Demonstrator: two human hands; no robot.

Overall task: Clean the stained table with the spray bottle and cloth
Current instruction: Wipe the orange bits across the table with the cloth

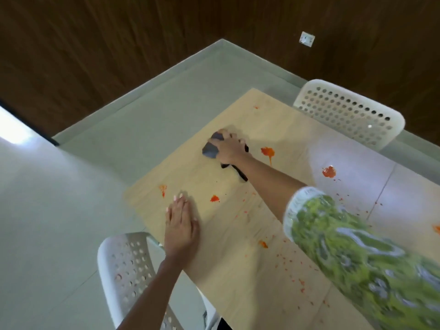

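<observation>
Several stains: red blotches (267, 152) remain.
Cloth (210, 150): worktop's (238, 270) 11 o'clock end, right hand (228, 148) holding it bunched.
Left hand (182, 222): flat, bracing.
Advice: press firmly, sweep toward 3 o'clock blotch.
Spray bottle: unseen.

The surface (238, 246) is pale wood, spotted with orange-red stains (267, 152). The cloth (210, 150) is dark grey. The sleeve (345, 246) is green-and-white patterned.

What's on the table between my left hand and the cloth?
In the head view, mostly bare tabletop lies between the left hand and the cloth, with a small red stain just beside that line.
</observation>
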